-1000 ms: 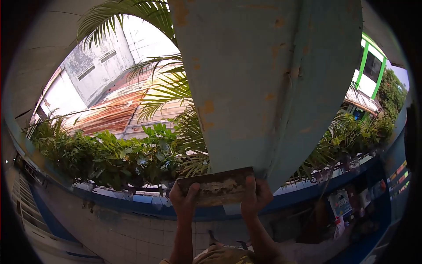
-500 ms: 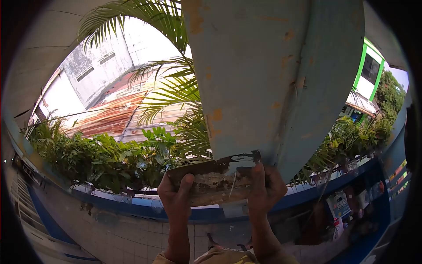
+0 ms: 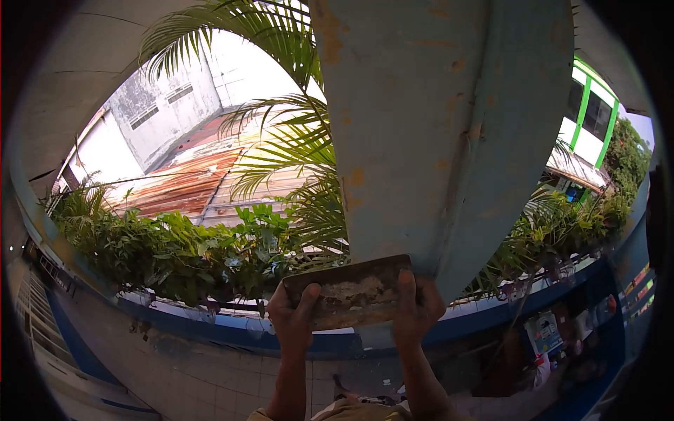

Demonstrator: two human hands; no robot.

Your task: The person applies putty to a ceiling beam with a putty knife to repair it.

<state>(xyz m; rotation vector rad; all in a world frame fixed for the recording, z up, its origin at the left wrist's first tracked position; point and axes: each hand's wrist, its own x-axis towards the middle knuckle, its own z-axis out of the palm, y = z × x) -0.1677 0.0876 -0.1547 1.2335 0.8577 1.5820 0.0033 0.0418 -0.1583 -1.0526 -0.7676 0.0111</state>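
- Pale blue column (image 3: pixel 435 140): biggest thing in view, paint worn with rust-orange chips and a dark crack running down the right of centre.
- Planter ledge (image 3: pixel 210 323) with blue trim runs behind the column. It holds dense green shrubs (image 3: pixel 168 252) and palm fronds (image 3: pixel 281 140); the soil is not visible.
- Beyond that: rusty corrugated roof (image 3: pixel 189 182) and a grey stained wall (image 3: pixel 168 112).
- Flat scraper blade (image 3: pixel 349 292): wide metal plate, crusted with pale residue, top edge pressed against the base of the column face.
- Left hand (image 3: pixel 293 317): closed on the blade's left end, thumb over the front.
- Right hand (image 3: pixel 415 309): closed on the right end, thumb up the front. Both arms are raised.
- Risks, my read:
  - Blade edge catches on the crack or a chip, jolts, and the hands slip toward the metal edge.
  - Working overhead, loose paint flakes could drop toward the face.
  - Blade dropped over the ledge if the grip loosens; the ground below is well down.
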